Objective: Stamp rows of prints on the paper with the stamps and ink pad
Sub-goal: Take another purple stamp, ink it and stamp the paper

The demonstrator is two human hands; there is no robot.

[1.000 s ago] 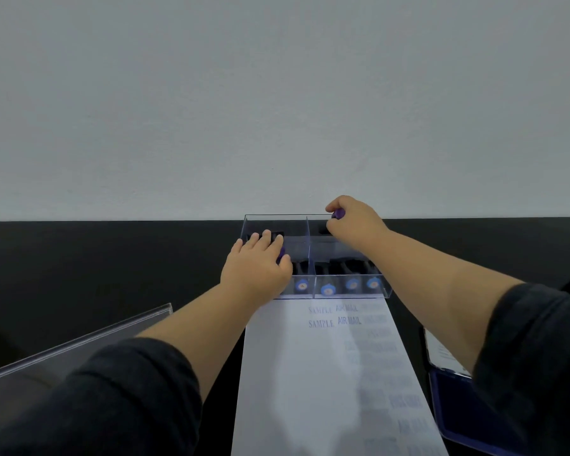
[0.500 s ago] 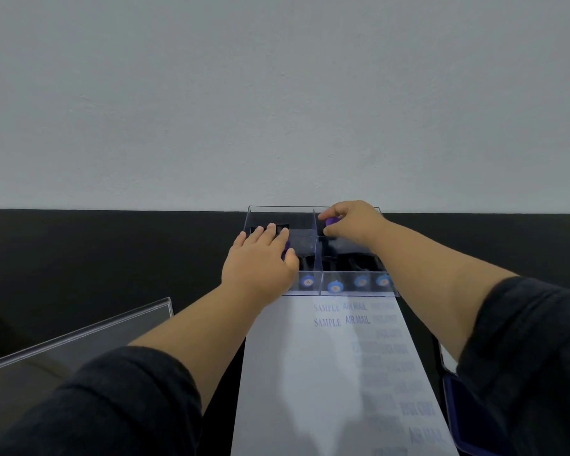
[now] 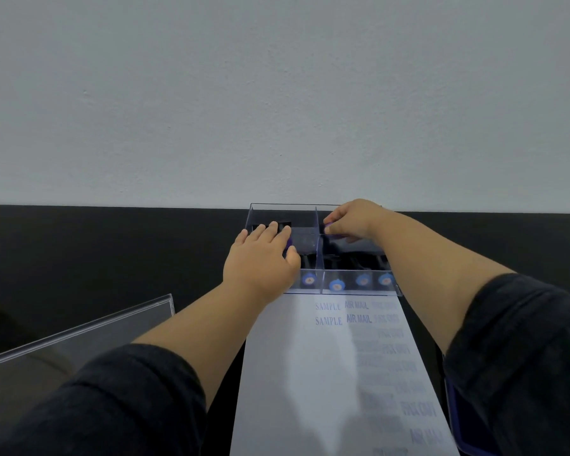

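Observation:
A clear divided box stands at the far end of the paper. Several stamps with round blue ends lie along its front wall. My right hand reaches into the right rear compartment and pinches a purple-handled stamp. My left hand rests on the left side of the box with its fingers straight over a black stamp; a purple patch shows beside its thumb. Blue prints such as SAMPLE and AIR MAIL run down the paper's right half. The blue ink pad is mostly hidden by my right sleeve.
A clear acrylic lid lies at the left on the black table. A pale wall rises right behind the box. My forearms cross both sides of the paper.
My right hand has dropped from the box's back rim into the right rear compartment with the purple stamp. My left hand has stayed on the box.

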